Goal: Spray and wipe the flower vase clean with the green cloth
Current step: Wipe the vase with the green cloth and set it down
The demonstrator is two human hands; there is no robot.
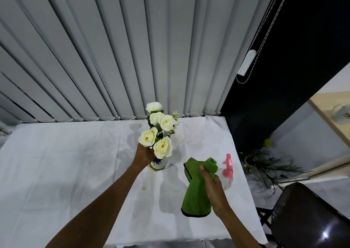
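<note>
A small white vase with blue markings stands on the white tablecloth, filled with cream artificial roses. My left hand grips the vase's neck just under the blooms, which hide most of the vase. My right hand holds the green cloth lifted above the table, to the right of the vase and apart from it. A clear spray bottle with a pink head stands behind my right hand, partly hidden by the cloth.
Grey vertical blinds hang right behind the table's far edge. Damp patches mark the tablecloth around the vase. A dark glossy chair stands off the right edge, with a dried plant on the floor beyond.
</note>
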